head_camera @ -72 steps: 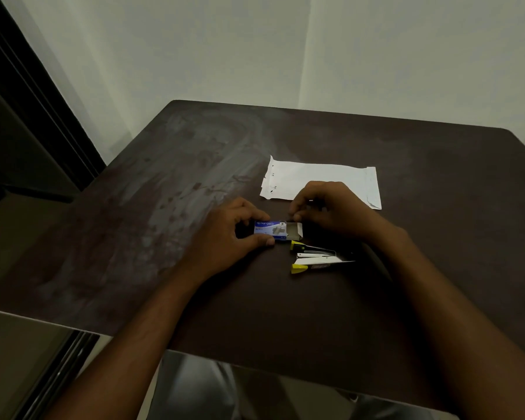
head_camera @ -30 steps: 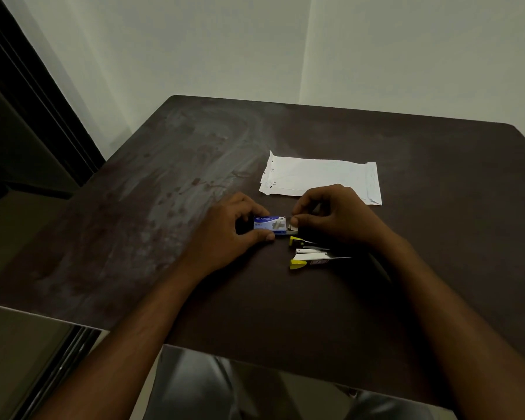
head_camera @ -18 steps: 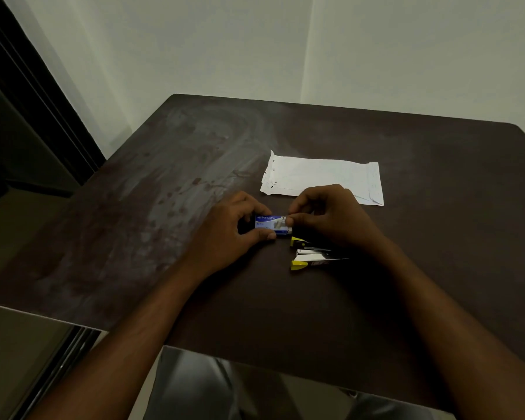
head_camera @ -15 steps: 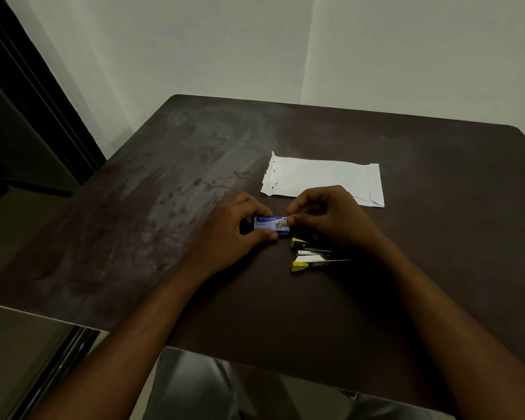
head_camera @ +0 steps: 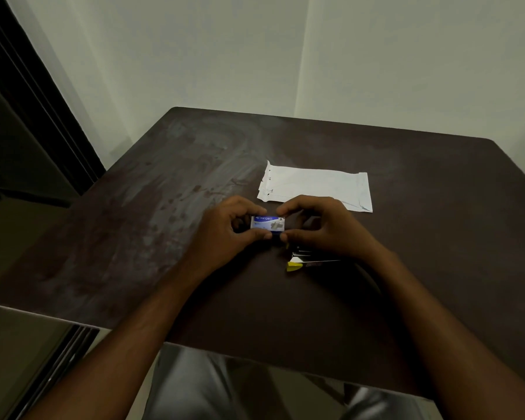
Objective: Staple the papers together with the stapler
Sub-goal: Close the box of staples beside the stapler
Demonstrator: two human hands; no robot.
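Here both hands are pinched on one small blue staple box (head_camera: 268, 223) printed "kangaro": the left hand (head_camera: 225, 237) grips its left end between thumb and fingers, the right hand (head_camera: 322, 228) its right end, above the middle of the table (head_camera: 437, 237). The yellow-tipped stapler (head_camera: 303, 260) lies on the table, toward the near edge, just under the right hand, apparently hinged open. The papers (head_camera: 315, 184) lie flat beyond the hands, toward the far edge. The box looks light and thin-walled, so a soft pinch at its ends should do. The stapler should be rigid and best held along its body; the sheets are limp and apt to slide, so press them flat near the corner.
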